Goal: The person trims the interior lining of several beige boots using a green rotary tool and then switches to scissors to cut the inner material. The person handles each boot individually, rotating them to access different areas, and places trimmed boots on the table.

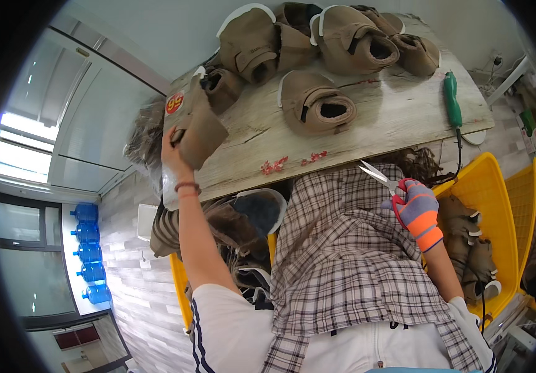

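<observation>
My bare left hand grips a brown shoe upper over the left end of the table; the fingers are partly hidden by it. In my right hand, which wears a grey and orange glove, is a pair of scissors with red handles. The blades stand slightly apart, pointing up and left, with nothing between them, above my checked apron. Another brown shoe upper with a fleecy lining sits alone mid-table. Several more brown uppers with white edges are gathered along the far side.
On the table lie red scraps near the front edge and a green corded tool at the right. A yellow basket with brown uppers stands to my right. More shoe parts fill a yellow-edged container at my left.
</observation>
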The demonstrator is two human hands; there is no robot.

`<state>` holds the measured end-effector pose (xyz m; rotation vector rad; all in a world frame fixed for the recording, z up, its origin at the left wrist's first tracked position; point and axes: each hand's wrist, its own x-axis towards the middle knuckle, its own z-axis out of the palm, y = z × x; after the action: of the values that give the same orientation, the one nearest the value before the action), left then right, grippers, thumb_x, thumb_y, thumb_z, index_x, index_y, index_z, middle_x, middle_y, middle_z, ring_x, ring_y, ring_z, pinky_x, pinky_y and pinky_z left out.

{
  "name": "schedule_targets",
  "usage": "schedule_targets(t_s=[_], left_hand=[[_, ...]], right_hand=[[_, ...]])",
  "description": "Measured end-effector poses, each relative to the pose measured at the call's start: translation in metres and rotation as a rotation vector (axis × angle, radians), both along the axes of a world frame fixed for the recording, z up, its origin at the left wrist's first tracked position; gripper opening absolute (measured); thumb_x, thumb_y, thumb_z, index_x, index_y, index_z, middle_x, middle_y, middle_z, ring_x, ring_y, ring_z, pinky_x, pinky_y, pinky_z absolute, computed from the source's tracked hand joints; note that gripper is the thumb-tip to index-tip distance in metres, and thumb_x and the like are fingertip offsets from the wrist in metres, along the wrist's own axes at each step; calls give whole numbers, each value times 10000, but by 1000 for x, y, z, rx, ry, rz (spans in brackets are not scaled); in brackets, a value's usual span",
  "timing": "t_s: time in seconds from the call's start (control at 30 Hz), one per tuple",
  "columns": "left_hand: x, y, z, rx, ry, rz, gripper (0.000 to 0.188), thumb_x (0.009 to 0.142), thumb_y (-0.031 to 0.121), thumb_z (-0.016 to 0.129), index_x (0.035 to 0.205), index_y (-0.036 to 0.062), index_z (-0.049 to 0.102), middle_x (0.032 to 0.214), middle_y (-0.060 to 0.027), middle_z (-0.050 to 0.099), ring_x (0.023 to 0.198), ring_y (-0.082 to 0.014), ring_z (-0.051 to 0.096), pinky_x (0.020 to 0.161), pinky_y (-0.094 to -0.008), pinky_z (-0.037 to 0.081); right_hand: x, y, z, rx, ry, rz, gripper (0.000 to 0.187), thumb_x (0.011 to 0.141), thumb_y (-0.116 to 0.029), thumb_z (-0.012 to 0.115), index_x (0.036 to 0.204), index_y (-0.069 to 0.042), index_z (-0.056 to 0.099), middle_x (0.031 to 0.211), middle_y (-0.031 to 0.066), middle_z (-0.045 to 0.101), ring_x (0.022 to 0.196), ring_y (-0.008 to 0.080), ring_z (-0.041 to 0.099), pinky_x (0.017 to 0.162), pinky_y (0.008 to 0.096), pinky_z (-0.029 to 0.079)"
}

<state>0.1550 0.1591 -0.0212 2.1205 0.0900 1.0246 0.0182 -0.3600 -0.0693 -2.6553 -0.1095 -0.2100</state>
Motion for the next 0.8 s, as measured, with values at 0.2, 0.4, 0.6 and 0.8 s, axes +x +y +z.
schedule_targets(t_s=[0.2, 0.4, 0.6, 0.8], left_hand=[[-140, -33, 18, -1357, 42, -369, 387, 907, 155, 552, 1281, 64, 509, 1181, -79, 604, 1011, -236, 611, 879, -331, 515], [-212, -108, -62, -1463, 663, -432, 366, 907, 180, 564, 1261, 97, 518, 1121, -79, 627, 1022, -247, 604, 863, -362, 516], [-248, -76, -142, -1641, 976, -512, 272, 818, 159, 673, 1074, 105, 597, 1047, -50, 637, 1026, -259, 590, 881, -460, 496], [-252, -85, -124, -1941, 919, -259, 418, 770, 27, 697, 1163, 65, 559, 1122, -97, 622, 1067, -280, 571, 900, -447, 488]], right_hand=[[7, 20, 49, 10, -145, 225, 289, 634, -65, 729, 865, -36, 557, 816, 125, 592, 769, 341, 558, 672, 400, 468], [9, 56, 83, -20, -202, 521, 349, 559, -142, 760, 852, -92, 576, 875, 89, 592, 850, 309, 570, 739, 394, 458], [14, 89, 41, -321, -28, 708, 299, 662, -337, 740, 860, -146, 623, 811, 36, 609, 788, 217, 581, 714, 338, 439], [20, 114, 20, -366, -48, 775, 259, 692, -349, 708, 833, -147, 631, 777, 24, 606, 762, 206, 587, 664, 323, 439]])
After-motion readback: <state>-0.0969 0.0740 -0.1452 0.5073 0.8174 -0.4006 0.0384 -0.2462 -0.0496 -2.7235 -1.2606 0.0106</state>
